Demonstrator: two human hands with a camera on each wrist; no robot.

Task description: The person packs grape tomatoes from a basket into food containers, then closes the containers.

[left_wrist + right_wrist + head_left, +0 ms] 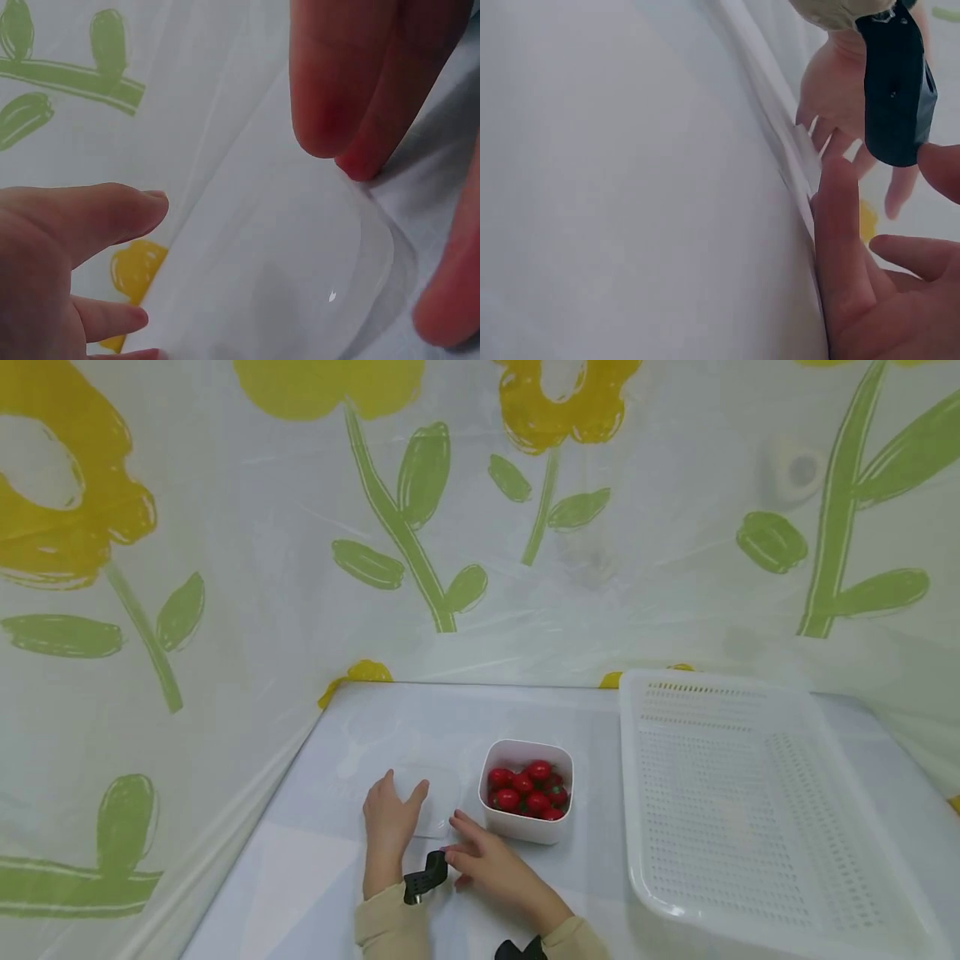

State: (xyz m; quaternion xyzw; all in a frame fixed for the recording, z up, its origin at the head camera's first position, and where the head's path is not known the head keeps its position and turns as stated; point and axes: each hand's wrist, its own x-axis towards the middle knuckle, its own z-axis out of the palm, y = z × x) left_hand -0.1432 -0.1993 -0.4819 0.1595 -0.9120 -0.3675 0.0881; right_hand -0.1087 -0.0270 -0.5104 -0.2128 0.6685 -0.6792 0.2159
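Note:
A clear rounded-corner plastic piece that looks like a lid [438, 802] lies on the table; its curved edge [379, 247] shows in the left wrist view. My left hand [392, 820] is at its left side, thumb spread away from the fingers. Near its front edge, my right hand [491, 867] has loosely bent fingers, close to the black wrist camera [426, 875] on my left wrist. Two right fingertips [360, 161] overlap the clear piece's edge. A white square tub [527, 828] of red cherry tomatoes [522, 785] stands right of it.
A large white perforated basket [633, 793] stands on the right side of the table [300, 852]. A white sheet with printed yellow and green flowers [262, 568] hangs behind and to the left of the table.

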